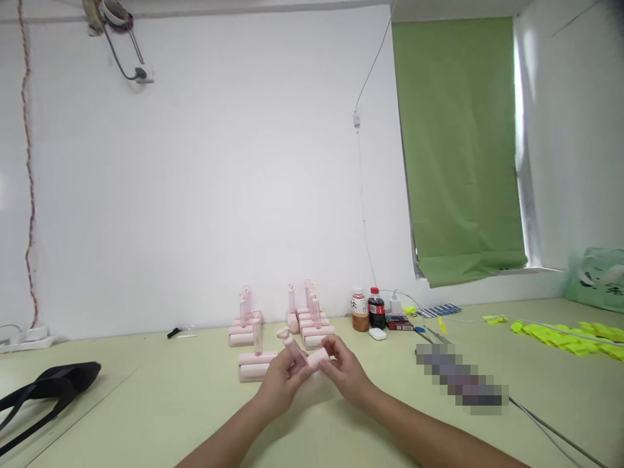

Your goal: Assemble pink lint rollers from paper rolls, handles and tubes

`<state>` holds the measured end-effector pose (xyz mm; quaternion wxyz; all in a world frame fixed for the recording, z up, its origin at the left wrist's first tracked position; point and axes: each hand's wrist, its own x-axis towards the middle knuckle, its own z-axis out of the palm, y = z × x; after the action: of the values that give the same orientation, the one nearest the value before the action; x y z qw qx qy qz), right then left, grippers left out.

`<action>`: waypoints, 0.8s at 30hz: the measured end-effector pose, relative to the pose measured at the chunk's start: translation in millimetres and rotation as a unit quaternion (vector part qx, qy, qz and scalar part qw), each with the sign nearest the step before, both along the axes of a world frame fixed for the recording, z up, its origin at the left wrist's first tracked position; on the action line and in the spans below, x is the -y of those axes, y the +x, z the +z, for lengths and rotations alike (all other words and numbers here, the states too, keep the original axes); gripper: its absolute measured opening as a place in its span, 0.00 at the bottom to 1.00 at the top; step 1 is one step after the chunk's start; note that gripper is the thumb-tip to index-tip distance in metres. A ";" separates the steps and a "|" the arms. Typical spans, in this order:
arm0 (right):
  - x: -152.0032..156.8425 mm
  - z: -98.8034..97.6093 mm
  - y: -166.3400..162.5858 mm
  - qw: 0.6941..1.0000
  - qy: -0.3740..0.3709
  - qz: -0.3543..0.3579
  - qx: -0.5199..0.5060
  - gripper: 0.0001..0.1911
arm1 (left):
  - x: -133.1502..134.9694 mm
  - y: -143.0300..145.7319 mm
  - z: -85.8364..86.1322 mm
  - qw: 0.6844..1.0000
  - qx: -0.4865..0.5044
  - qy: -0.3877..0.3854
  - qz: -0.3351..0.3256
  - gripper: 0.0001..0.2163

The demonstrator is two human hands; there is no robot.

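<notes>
Between both hands is a pale pink lint roller [319, 359]. Its clear pink handle with a loop at the tip points up and to the left. My left hand [279, 387] is closed around the joint of handle and roll, thumb in front. The fingers and thumb of my right hand [345, 372] pinch the roll's right end. Just behind my left hand lies another pink lint roller [253, 372], its handle standing up. Farther back are a left group of pink rollers [242, 335] and a right group [316, 331], partly hidden by my hands.
At the wall stand an orange-brown drink bottle [359, 315] and a cola bottle [376, 311], with a white case [377, 334] in front. Right are a blurred-out object [461, 377], cables and yellow strips [556, 338]. A black strapped item [63, 383] lies left.
</notes>
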<state>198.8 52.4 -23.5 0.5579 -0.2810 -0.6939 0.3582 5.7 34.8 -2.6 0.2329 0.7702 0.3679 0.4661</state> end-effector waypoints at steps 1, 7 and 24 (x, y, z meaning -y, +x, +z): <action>5.5 4.5 -4.8 0.997 -0.032 0.016 -0.062 0.30 | 1.1 -0.6 2.9 0.999 0.040 -0.012 -0.003 0.18; 31.2 15.0 -26.1 0.971 -0.138 0.173 -0.091 0.32 | 17.2 10.7 11.3 0.983 0.168 -0.073 -0.005 0.22; -26.2 2.8 63.9 0.897 0.088 -0.168 0.400 0.32 | 16.0 -15.8 4.6 0.909 0.380 -0.111 0.129 0.22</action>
<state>262.8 78.6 -20.7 0.3079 -0.4625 -0.8297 0.0545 -10.0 18.8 1.9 0.3765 0.4502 0.3970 0.7056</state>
